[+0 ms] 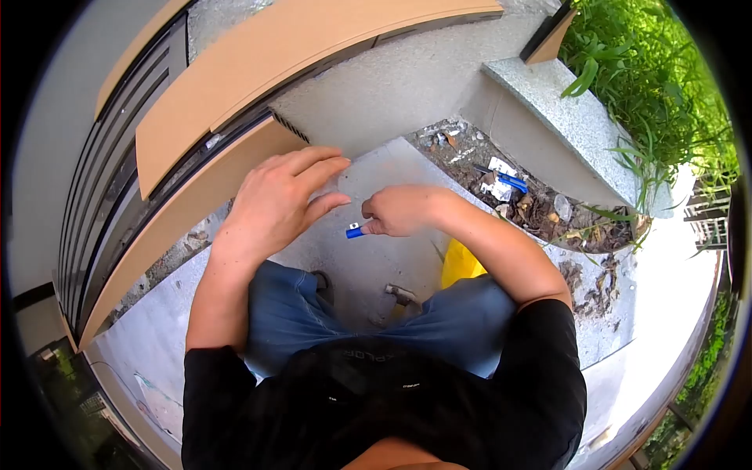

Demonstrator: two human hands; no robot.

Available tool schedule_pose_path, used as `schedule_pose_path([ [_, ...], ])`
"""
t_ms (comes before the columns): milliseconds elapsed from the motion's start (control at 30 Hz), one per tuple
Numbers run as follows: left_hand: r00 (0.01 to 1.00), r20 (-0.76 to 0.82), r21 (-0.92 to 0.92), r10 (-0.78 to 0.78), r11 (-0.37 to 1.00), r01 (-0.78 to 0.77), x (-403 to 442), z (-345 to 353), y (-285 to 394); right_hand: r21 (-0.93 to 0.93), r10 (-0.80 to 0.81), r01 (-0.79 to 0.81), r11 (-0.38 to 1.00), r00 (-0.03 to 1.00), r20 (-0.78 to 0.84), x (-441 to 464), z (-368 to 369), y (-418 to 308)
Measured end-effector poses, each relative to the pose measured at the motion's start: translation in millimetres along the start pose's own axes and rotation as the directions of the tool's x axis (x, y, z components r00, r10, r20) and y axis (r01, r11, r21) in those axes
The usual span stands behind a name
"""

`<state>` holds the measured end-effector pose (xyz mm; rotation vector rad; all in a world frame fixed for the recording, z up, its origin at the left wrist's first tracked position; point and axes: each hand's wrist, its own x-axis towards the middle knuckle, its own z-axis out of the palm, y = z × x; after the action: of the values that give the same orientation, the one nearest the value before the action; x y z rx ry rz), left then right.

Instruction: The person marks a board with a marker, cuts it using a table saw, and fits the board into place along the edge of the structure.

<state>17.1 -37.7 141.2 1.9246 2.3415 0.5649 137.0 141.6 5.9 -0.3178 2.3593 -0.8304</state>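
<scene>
My left hand (278,196) is raised near the edge of a tan panel (227,160), its fingers apart and nothing in its grasp. To the right of it, my right hand (401,210) is closed around a small blue object with a white mark (355,233); only one end sticks out past the thumb, so its kind cannot be made out. Both hands are above the grey slab (376,270). Below, between my knees, lies a hammer (403,294), partly hidden. A yellow object (460,265) shows beneath my right forearm.
A blue utility knife (513,182) lies on dirt and dry leaves beside a white scrap (498,186). Behind stands a grey wall (392,86) with tan boards along it. A stone ledge (568,117) and green grass (627,70) border the right side.
</scene>
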Motion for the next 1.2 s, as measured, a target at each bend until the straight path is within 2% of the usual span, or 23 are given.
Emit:
schedule_pose_path([
  [33, 0.990, -0.144, -0.024, 0.000, 1.000, -0.004, -1.8, -14.6, -6.3, -0.018, -0.016, 0.016, 1.000, 1.000, -0.004, -2.7, -8.7, 2.4],
  [67, 0.958, -0.286, -0.049, -0.003, 0.999, -0.012, -8.0, -30.2, -14.2, 0.062, -0.013, 0.037, 0.997, 0.937, -0.350, -8.6, -19.2, 5.8],
  [100, 0.900, -0.431, -0.001, -0.071, 0.997, 0.078, -15.4, -49.9, -17.7, 0.139, 0.023, 0.088, 0.986, 0.764, -0.645, -17.1, -29.7, 7.9],
  [167, 0.640, -0.717, -0.087, -0.277, 0.946, 0.313, -46.3, -81.2, -46.0, 0.450, 0.332, 0.120, 0.885, 0.515, -0.791, -41.8, -72.1, 8.5],
  [200, 0.472, -0.768, -0.227, -0.432, 0.874, 0.430, -62.7, -94.3, -63.9, 0.469, 0.401, 0.169, 0.867, 0.320, -0.858, -56.5, -89.9, 18.7],
  [233, 0.469, -0.767, -0.109, -0.437, 0.810, 0.577, -78.5, -108.2, -80.7, 0.371, 0.357, 0.223, 0.901, 0.103, -0.928, -67.5, -108.3, 39.4],
  [300, 0.439, -0.683, -0.102, -0.584, 0.671, 0.734, -108.3, -109.4, -119.4, 0.235, 0.260, 0.159, 0.959, -0.164, -0.952, -90.1, -150.0, 69.0],
  [367, 0.402, -0.399, -0.318, -0.824, 0.536, 0.782, -128.4, -99.8, -144.9, 0.298, 0.299, 0.032, 0.954, -0.150, -0.942, -99.2, -181.2, 94.2],
  [400, 0.400, -0.374, -0.334, -0.836, 0.524, 0.783, -130.6, -95.6, -147.9, 0.414, 0.417, 0.113, 0.903, -0.008, -0.909, -100.8, -194.6, 92.0],
  [433, 0.406, -0.372, -0.335, -0.835, 0.529, 0.780, -127.1, -96.5, -149.1, 0.416, 0.420, 0.108, 0.903, -0.014, -0.908, -97.7, -201.8, 95.5],
  [500, 0.363, -0.261, -0.412, -0.894, 0.443, 0.796, -118.6, -97.9, -151.1, 0.482, 0.482, -0.024, 0.876, 0.100, -0.871, -92.7, -212.3, 97.7],
  [533, 0.334, -0.244, -0.428, -0.911, 0.410, 0.806, -116.0, -97.5, -155.3, 0.464, 0.468, -0.078, 0.883, 0.053, -0.882, -90.1, -213.3, 96.4],
  [567, 0.336, -0.240, -0.430, -0.911, 0.410, 0.804, -113.5, -95.9, -158.2, 0.464, 0.469, -0.082, 0.882, 0.052, -0.882, -89.8, -214.2, 96.5],
  [633, 0.439, -0.245, -0.442, -0.865, 0.502, 0.743, -110.7, -92.3, -162.3, 0.468, 0.477, -0.132, 0.874, 0.048, -0.878, -88.3, -214.6, 96.6],
  [667, 0.436, -0.229, -0.454, -0.870, 0.492, 0.743, -109.0, -91.5, -164.3, 0.470, 0.479, -0.133, 0.873, 0.048, -0.877, -87.4, -215.5, 97.2],
  [767, 0.471, -0.219, -0.504, -0.855, 0.512, 0.695, -106.4, -86.2, -174.8, 0.501, 0.503, -0.049, 0.864, 0.043, -0.863, -86.2, -213.2, 89.5],
  [867, 0.451, -0.220, -0.565, -0.865, 0.490, 0.664, -109.5, -93.9, -173.7, 0.522, 0.529, 0.126, 0.844, -0.031, -0.848, -93.6, -202.5, 83.3],
  [967, 0.482, -0.239, -0.688, -0.843, 0.497, 0.529, -104.8, -121.2, -157.1, 0.554, 0.582, 0.238, 0.798, -0.067, -0.810, -125.7, -186.0, 50.5],
  [1000, 0.479, -0.223, -0.756, -0.849, 0.461, 0.464, -101.6, -136.6, -151.3, 0.596, 0.637, 0.305, 0.742, -0.044, -0.770, -142.6, -182.7, 28.5],
  [1033, 0.495, -0.193, -0.750, -0.847, 0.453, 0.483, -94.3, -155.5, -146.9, 0.651, 0.694, 0.324, 0.686, -0.022, -0.720, -161.5, -179.8, 7.4],
  [1100, 0.531, -0.203, -0.839, -0.823, 0.425, 0.339, -82.1, -200.2, -132.7, 0.716, 0.802, 0.471, 0.515, 0.029, -0.596, -202.1, -167.3, -19.5],
  [1167, 0.590, -0.123, -0.848, -0.798, 0.393, 0.355, -59.1, -248.6, -117.5, 0.810, 0.901, 0.488, 0.325, 0.099, -0.421, -250.4, -153.4, -46.4],
  [1200, 0.628, -0.053, -0.846, -0.777, 0.369, 0.385, -46.2, -272.4, -107.6, 0.840, 0.922, 0.497, 0.216, 0.181, -0.344, -274.8, -150.2, -72.9],
])
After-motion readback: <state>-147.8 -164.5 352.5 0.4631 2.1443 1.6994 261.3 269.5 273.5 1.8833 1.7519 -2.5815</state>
